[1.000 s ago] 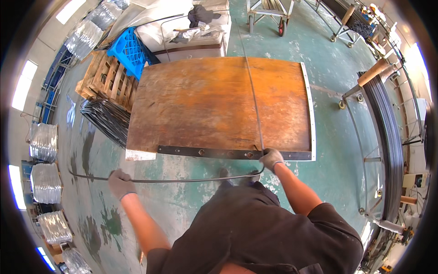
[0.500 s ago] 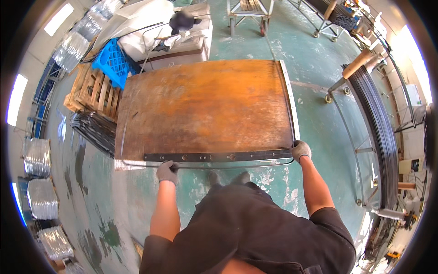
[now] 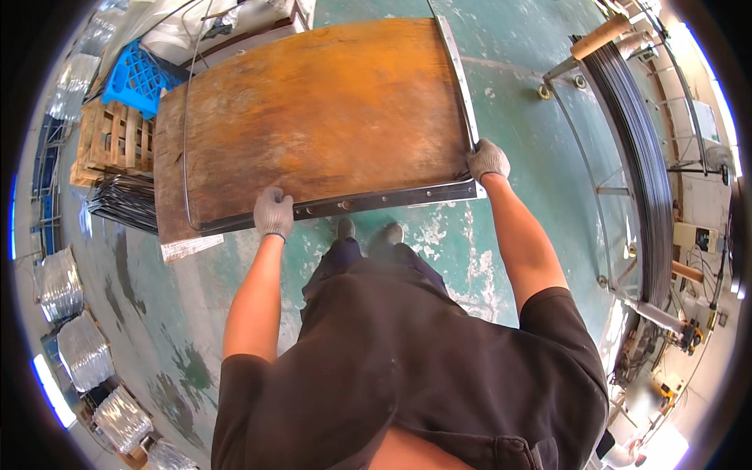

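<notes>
A thin dark metal rod frame (image 3: 186,149) with rounded corners lies over a worn brown wooden tabletop (image 3: 313,110). Its left side crosses the wood, while its front side runs along the near edge. My left hand (image 3: 273,213), in a grey knit glove, is closed at that front side, left of the middle; its fingertips are partly hidden. At the near right corner my gloved right hand (image 3: 488,160) curls around the frame. A drilled dark metal bar (image 3: 376,197) lines the table's near edge, and a pale metal rail (image 3: 458,70) follows its right edge.
Left of the table stand a blue plastic crate (image 3: 137,78), a wooden pallet (image 3: 117,137) and a bundle of dark rods (image 3: 124,200). On the right, a wheeled rack (image 3: 599,190) carries long black rods (image 3: 638,149). Several wrapped stacks (image 3: 84,351) line the far left.
The rod frame has moved from in front of the near edge up onto the tabletop, with both hands moving along. The table appears lower and further left in view.
</notes>
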`<state>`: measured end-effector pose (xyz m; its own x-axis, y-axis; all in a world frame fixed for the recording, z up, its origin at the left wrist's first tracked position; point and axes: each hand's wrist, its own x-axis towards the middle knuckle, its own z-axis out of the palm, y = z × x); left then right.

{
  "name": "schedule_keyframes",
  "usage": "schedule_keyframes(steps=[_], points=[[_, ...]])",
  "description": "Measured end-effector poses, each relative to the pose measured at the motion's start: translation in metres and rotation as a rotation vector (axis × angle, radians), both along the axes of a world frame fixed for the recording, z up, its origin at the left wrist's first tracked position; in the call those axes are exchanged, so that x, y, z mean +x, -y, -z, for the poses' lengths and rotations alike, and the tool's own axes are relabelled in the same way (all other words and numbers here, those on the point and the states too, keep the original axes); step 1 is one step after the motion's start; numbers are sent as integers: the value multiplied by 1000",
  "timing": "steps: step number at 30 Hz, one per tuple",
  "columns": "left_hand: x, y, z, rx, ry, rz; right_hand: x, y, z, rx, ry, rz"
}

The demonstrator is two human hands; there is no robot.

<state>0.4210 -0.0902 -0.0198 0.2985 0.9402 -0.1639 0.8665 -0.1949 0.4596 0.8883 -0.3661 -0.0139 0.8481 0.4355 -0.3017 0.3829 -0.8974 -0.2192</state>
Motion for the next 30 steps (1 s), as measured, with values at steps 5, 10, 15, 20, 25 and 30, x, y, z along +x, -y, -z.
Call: schedule_keyframes(steps=[5,10,15,20,25,30], points=[[39,25,0,22,15,414,-2,-7,4,-4,-15,62],[23,35,-1,72,-207,716,-15,-9,-11,-40,-103,90],[16,-10,13,80,-306,750,-22,-20,-24,-69,-103,1],[36,-26,6,57,-242,695,-5,-29,-22,-264,-52,-146],[29,-9,10,83,-309,868,-12,-24,-41,-455,-23,-225],[36,-2,13,94,-271,849,-1,5,-48,-407,104,-207]])
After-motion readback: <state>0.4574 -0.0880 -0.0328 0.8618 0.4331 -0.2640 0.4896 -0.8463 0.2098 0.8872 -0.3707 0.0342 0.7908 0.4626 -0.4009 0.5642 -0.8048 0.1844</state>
